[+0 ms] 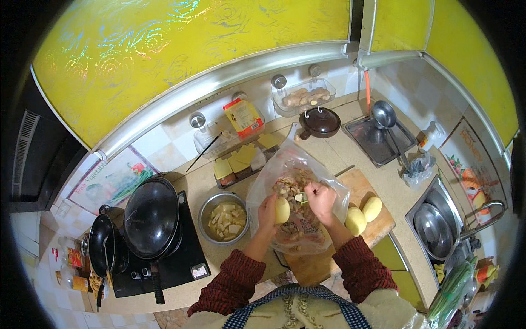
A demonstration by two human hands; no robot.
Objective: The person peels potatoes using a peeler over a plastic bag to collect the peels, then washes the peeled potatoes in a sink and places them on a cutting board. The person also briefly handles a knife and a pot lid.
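Over an open translucent plastic bag [337,195], my left hand [268,210] grips a peeled potato [282,210]. My right hand [322,202] is closed around a small white-and-green tool [302,198], seemingly a peeler; its handle is hidden in the fist. The tool is a little to the right of the potato, apart from it. Brown peelings [294,230] lie inside the bag. Two more peeled potatoes, a nearer one [356,221] and a farther one [372,209], rest on the wooden cutting board [361,185] beside my right wrist.
A metal pot [201,225] of cut pale chunks [227,221] in liquid stands left of the bag. Farther left, a lidded wok [151,216] and a frying pan [98,242] occupy the black cooktop [185,251]. Rightward are a ladle [384,115], a dark tray [361,137] and the sink [446,205].
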